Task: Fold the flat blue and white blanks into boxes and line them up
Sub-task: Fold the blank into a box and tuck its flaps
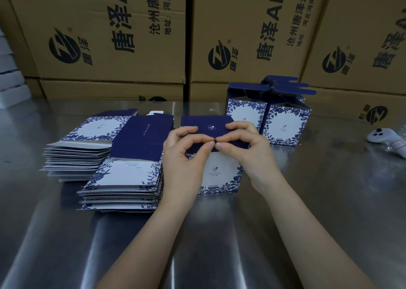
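A blue and white floral box (219, 174) stands on the steel table in front of me, its dark blue lid (208, 124) lying flat on top. My left hand (184, 154) and my right hand (243, 146) both grip the lid's front edge, thumbs meeting at the middle and fingers curled over the top. Two stacks of flat blanks lie to the left: a near stack (123, 185) and a farther stack (81, 152). Behind and right stand folded boxes (285, 126) with their top flaps open.
The steel table (219, 234) reflects light. Large brown cartons (123, 36) form a wall along its far edge. A white handheld controller (386, 139) lies at the right edge. White foam pieces (11, 84) show at the far left.
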Motion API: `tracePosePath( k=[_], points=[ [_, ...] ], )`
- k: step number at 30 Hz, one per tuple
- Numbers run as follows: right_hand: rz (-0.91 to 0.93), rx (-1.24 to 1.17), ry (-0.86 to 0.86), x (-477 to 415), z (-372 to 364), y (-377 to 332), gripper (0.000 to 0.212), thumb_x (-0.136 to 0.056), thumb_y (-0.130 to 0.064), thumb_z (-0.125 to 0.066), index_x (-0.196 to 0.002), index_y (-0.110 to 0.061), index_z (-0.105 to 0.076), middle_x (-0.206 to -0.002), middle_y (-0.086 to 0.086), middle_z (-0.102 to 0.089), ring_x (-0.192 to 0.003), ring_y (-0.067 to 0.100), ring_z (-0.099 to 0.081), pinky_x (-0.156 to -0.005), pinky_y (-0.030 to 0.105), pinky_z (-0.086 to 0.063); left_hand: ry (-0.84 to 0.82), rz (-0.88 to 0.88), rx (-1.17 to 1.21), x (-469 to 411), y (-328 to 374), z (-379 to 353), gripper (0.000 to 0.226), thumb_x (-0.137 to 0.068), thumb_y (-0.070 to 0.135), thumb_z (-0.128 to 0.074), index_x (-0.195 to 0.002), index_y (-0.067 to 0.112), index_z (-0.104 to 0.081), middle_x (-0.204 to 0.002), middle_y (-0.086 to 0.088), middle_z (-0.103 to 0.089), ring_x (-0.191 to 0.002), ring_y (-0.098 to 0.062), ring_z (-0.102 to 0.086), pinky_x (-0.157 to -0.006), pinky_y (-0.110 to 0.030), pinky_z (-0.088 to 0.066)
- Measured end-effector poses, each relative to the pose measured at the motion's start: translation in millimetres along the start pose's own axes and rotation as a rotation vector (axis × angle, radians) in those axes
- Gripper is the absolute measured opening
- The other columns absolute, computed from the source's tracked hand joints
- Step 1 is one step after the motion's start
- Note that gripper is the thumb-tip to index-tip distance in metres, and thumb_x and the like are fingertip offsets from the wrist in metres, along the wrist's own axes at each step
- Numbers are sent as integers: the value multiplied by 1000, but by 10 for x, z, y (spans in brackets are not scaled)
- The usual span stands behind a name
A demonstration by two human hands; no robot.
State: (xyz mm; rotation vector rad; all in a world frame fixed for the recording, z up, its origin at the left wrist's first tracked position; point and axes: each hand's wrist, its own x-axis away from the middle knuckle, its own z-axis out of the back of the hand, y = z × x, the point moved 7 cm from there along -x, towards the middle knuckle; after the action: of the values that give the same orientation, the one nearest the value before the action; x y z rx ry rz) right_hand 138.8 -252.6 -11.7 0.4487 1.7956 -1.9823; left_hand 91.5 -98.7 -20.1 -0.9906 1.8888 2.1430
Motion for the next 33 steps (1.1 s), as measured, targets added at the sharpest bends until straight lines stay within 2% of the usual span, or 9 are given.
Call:
tracePosePath(
  k=[4,7,11,14,17,20,26,30,33],
  points=[
    [30,-16,-104,-5,6,-19,24,-71,-15,-79,-83,-36,-76,-119,-5,-55,-117,7,-53,-101,35,-46,-13,-3,1,13,-37,6,19,-88,15,-72,-92,33,-73,-126,15,-57,-123,-1,-50,-87,-12,-39],
    [74,64,-80,-11,21,-11,30,-74,-8,-79,-91,-33,-74,-122,-5,-54,-120,9,-51,-97,29,-45,-45,-6,34,29,-89,-15,41,-95,10,-62,-126,36,-59,-145,18,-47,-130,13,-39,-96,-1,-33],
    [203,380,118,-21,127,-81,27,-78,-12,-77,-93,-34,-72,-112,-13,-52,-116,13,-45,-99,31,-40,-92,131,87,23,-308,-75,63,-99,4,-53,-152,29,-30,-145,25,-41,-130,13,-39,-112,-24,-35],
    [322,639,252,7,229,-138,20,-78,-15,-77,-96,-24,-76,-99,-8,-59,-103,14,-51,-92,40,-36,-91,223,-5,37,-433,-94,56,-97,3,-53,-147,24,-39,-122,30,-50,-114,14,-51,-100,-17,-39],
    [334,851,391,16,332,-147,16,-79,-18,-76,-94,-24,-75,-100,-6,-67,-104,18,-56,-88,32,-20,-139,230,-168,72,-448,-107,33,-96,2,-51,-108,30,-64,-106,15,-67,-101,-5,-63,-79,-3,-42],
    [308,1011,493,-21,421,-159,13,-80,-19,-74,-92,-24,-75,-97,-7,-72,-105,25,-58,-84,34,-17,-267,206,-323,136,-467,-182,33,-92,7,-50,-81,33,-66,-82,7,-72,-73,-16,-63,-68,-26,-51],
    [215,1197,453,-217,433,-99,16,-85,-21,-68,-100,-22,-72,-91,-3,-73,-100,26,-56,-80,36,-17,-483,150,-445,284,-439,-347,27,-88,14,-51,-88,32,-70,-68,7,-64,-69,-23,-60,-67,-33,-51],
    [133,1394,356,-441,446,-53,17,-92,-20,-58,-106,-20,-67,-85,3,-69,-90,27,-58,-81,37,-17,-556,136,-491,331,-397,-400,26,-88,15,-51,-91,30,-72,-81,2,-71,-81,-25,-64,-72,-32,-49],
    [93,1449,255,-603,462,27,22,-95,-16,-50,-111,-17,-65,-100,4,-67,-90,27,-58,-85,37,-19,-590,136,-535,341,-391,-414,27,-89,17,-49,-95,32,-71,-90,4,-73,-87,-21,-64,-75,-31,-49]
  ],
)
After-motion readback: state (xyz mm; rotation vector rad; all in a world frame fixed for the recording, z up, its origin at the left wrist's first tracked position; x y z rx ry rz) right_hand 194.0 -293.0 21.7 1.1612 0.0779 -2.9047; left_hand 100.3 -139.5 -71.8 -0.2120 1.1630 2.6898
